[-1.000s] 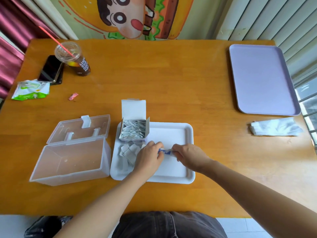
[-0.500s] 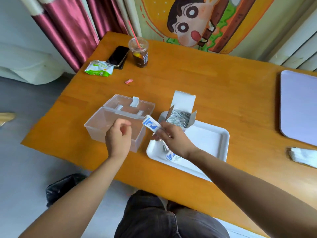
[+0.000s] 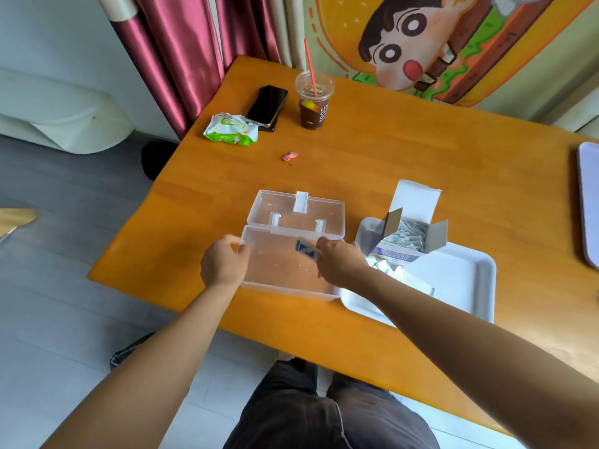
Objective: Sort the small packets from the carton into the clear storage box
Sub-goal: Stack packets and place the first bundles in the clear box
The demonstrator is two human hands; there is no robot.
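Right hand [image 3: 338, 262] pinches a packet [image 3: 306, 249] over the box [image 3: 278, 270], left hand [image 3: 223, 264] grips its 9 o'clock wall; premature release could drop the packet onto the counter [image 3: 389, 157].

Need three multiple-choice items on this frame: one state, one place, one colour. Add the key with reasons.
1. The hinged lid of the clear plastic storage box is:
A. shut
B. open, laid back
C. missing

2. The open white cardboard carton stands:
A. inside that box
B. on a chair
C. on the white plastic tray

3. The thin straw in the clear plastic cup is:
A. green
B. red
C. blue

1 B: the lid lies flat behind the box while the right hand holds a blue-and-white packet over its opening.
2 C: the carton's base sits in the tray's far left corner.
3 B: the straw shows red.
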